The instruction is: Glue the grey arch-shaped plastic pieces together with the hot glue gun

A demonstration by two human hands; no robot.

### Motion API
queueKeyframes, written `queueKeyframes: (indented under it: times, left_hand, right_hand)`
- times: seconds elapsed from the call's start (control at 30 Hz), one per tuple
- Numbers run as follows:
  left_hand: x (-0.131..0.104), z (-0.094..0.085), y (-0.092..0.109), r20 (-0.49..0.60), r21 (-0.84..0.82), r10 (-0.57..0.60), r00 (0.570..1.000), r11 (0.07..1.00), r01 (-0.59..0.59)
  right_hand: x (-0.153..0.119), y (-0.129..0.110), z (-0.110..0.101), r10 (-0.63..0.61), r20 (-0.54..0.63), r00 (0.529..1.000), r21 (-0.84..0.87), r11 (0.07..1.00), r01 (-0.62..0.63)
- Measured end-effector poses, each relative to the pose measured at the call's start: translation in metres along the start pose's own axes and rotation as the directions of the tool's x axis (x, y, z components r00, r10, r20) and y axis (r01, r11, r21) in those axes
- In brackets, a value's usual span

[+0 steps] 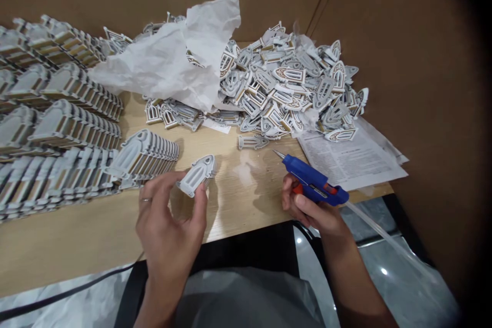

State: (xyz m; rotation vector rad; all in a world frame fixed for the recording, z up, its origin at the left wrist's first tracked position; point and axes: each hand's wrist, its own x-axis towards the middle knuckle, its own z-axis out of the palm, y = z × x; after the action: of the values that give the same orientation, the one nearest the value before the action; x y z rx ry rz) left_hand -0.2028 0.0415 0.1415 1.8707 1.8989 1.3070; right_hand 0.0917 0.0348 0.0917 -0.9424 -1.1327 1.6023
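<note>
Left hand: The left hand [167, 228] pinches a small stack of arched window-shaped pieces [197, 176] by its edges, thumb opposite fingers, leaving the openwork top face uncovered.
Right hand: The right hand [315, 211] wraps the handle of a blue glue gun [313, 179], nozzle pointing left over the table [230, 212], apparently gripped for trigger control.
Glue stick: A long translucent stick [378, 230] trails from the gun's rear, blurring at lower right.
Single piece: One flat piece [252, 142] lies beside the heap.
Left rows: Matching pieces stand in tightly nested rows [77, 128], likely to save space; the frame cuts them off.
Printed sheet: Its text [351, 159] is unreadable.
Heap: Loose pieces [284, 87] overlap, too tangled to count.
Wrapping paper: Crumpled white paper [165, 59] hides part of the heap.
</note>
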Motion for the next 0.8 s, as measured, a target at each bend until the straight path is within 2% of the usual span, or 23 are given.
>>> queueKeyframes:
  times: [0.23,0.43,0.8]
  left_hand:
    - [-0.005,0.006,-0.002,-0.026,0.060,-0.060,0.998,0.996,0.061]
    - [-0.008,0.011,-0.005,0.007,-0.027,-0.178,0.984,0.984,0.178]
    - [-0.010,0.014,-0.001,-0.043,-0.058,-0.225,0.973,0.973,0.223]
  right_hand:
    - [0.000,0.002,0.000,0.001,0.011,1.000,0.042,0.999,-0.001]
    - [0.002,-0.001,0.000,-0.011,0.020,1.000,0.047,0.999,0.010]
    - [0.005,-0.003,0.003,-0.013,0.015,1.000,0.062,0.998,0.012]
